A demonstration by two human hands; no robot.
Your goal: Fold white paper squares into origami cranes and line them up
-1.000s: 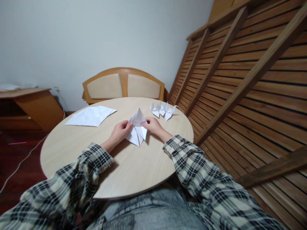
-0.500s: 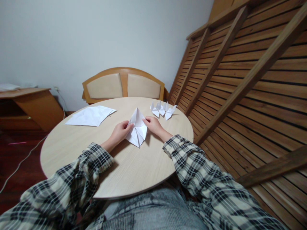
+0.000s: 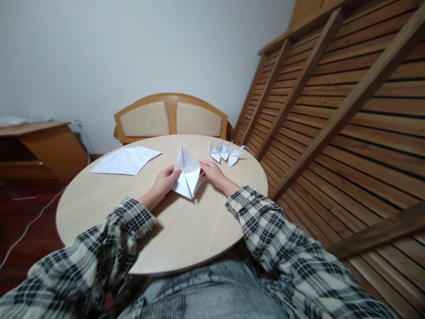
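Folded paper (image 3: 186, 177) has shifted slightly left since the earlier frame. My left hand (image 3: 165, 180) pinches its left edge; my right hand (image 3: 214, 173) is at its right edge, whether pinching I cannot tell. Position: over the table (image 3: 189, 235), paper birds (image 3: 224, 153) beyond to the right, white sheet (image 3: 124, 161) to the left

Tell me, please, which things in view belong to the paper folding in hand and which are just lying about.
Job: folded paper, table; probably flat paper and cranes.

Apparently just about: desk, headboard, slatted panel.
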